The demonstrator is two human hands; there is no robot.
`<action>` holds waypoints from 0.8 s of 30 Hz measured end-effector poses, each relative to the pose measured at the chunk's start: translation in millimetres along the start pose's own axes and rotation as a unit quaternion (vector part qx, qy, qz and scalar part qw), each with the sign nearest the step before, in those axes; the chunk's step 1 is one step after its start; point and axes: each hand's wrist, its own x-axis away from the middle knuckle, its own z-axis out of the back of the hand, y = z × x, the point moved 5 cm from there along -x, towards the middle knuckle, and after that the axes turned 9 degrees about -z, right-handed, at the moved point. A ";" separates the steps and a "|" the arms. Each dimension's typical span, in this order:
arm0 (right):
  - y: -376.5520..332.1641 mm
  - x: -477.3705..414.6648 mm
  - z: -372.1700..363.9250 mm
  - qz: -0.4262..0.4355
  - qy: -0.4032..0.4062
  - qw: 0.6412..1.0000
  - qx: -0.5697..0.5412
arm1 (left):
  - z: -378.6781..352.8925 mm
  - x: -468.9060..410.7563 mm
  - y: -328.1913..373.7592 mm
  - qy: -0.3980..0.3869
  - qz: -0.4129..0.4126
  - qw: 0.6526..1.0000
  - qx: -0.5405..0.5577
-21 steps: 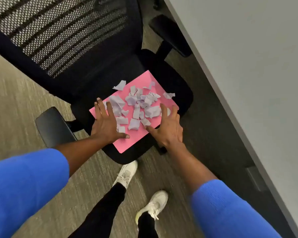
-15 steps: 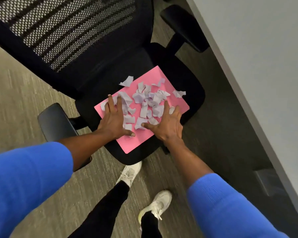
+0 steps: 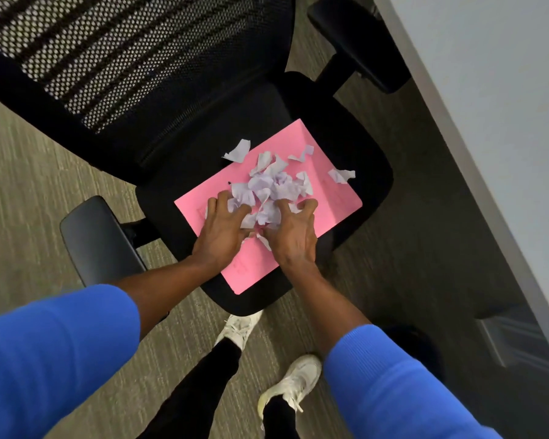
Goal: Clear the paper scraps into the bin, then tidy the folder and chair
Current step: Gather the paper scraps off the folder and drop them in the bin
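My left hand (image 3: 221, 232) and right hand (image 3: 293, 237) curl their fingers round a heap of paper scraps (image 3: 268, 188). The heap sits on a pink folder (image 3: 333, 201) on the black chair (image 3: 339, 137).

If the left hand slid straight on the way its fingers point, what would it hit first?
Probably the heap of paper scraps on the pink folder; the left hand grips its near edge.

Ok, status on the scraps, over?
Left hand, right hand gripping scrap pile. Pile on pink folder, on chair seat. Three stray scraps beyond the pile.
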 end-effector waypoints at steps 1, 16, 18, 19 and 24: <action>-0.2 0.1 -0.9 -0.002 -0.001 1.000 -0.014 | -0.9 -0.3 0.9 0.004 -0.001 1.000 0.002; 33.2 8.9 8.0 -0.073 0.040 0.975 -0.204 | 6.5 9.0 0.2 0.062 0.101 0.990 0.075; 42.2 15.4 15.7 -0.085 0.052 0.970 -0.221 | 7.8 18.0 4.6 0.080 0.133 0.983 0.098; 47.0 19.7 19.9 -0.091 0.060 0.968 -0.228 | 8.1 23.2 7.6 0.091 0.151 0.978 0.112; 76.1 50.8 41.9 -0.116 0.092 0.945 -0.292 | 3.2 55.3 36.7 0.118 0.198 0.960 0.157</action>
